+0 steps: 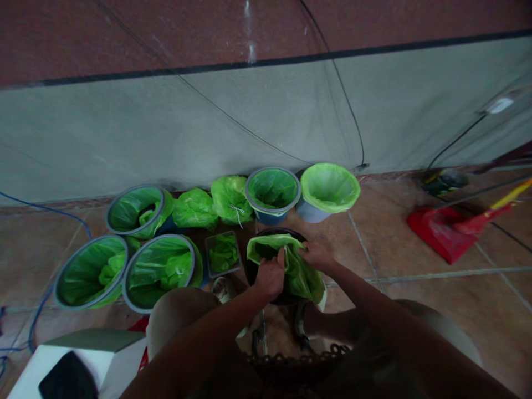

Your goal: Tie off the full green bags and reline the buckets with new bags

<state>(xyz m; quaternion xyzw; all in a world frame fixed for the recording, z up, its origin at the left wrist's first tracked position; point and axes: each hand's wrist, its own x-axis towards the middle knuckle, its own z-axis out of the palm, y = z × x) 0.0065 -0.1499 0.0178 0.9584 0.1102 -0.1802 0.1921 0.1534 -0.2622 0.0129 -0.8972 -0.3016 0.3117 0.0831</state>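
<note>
A green plastic bag (305, 274) hangs partly inside a dark round bin (250, 271) on the floor between my feet. My left hand (271, 275) pinches the bag near its mouth, index finger pointing up along the plastic. On the other side my right hand (315, 256) grips the bag's edge, fingers closed on it. The bag's mouth is spread toward the far rim, and its near folds bunch over the right side. Much of the bin is hidden by the bag and my hands.
Behind stand a blue lined bin (273, 211) and a pale lined bin (315, 212). Lined bins (193, 277), a tied green bag (230, 200) and a clear box (211, 274) are leftward. A red dustpan (443, 230) lies right; a white box (118, 360) is near left.
</note>
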